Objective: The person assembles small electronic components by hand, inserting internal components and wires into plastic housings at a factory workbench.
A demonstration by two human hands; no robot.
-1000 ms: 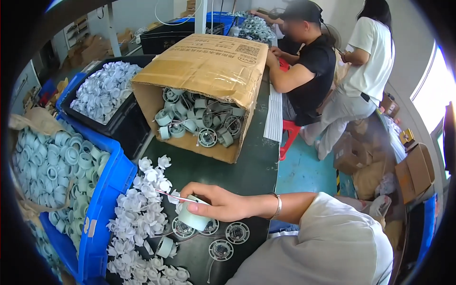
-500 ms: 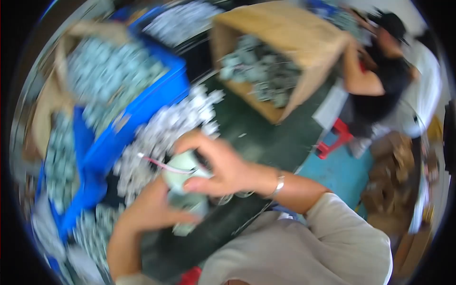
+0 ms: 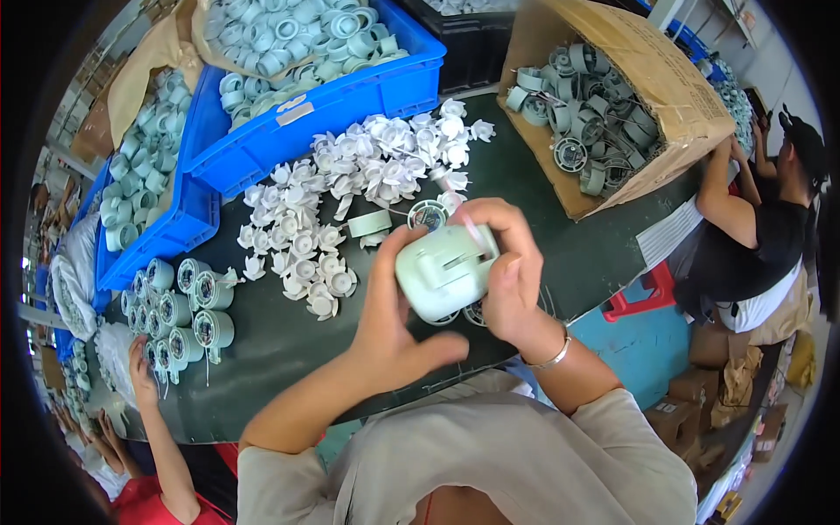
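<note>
A pale green rounded plastic housing (image 3: pixel 444 275) is held between my hands over the table, its slotted side facing up. My right hand (image 3: pixel 514 276) grips its right edge, fingers over the top and thumb at the side. Along the left side lie the fingers of my left hand (image 3: pixel 391 328), with its thumb stretched out below. A short pinkish wire (image 3: pixel 471 229) shows by my right fingers. Just beyond the housing are a round part with a dark inside (image 3: pixel 427 213) and a pale green ring (image 3: pixel 369 223). More round parts are partly hidden under my hands.
White petal-shaped plastic pieces (image 3: pixel 302 232) are heaped on the dark green table (image 3: pixel 577 262). Blue bins (image 3: pixel 350 103) of green rings stand behind. A tipped carton (image 3: pixel 691 105) holds round parts. Assembled units (image 3: pixel 212 329) stand left, near another person's hand (image 3: pixel 142 372). Someone in black (image 3: pixel 770 236) works right.
My view has shifted and sharpened. The housing has turned in my hands, and the wire that trailed leftward across it now sits by my right fingers. My left hand has moved up along its side.
</note>
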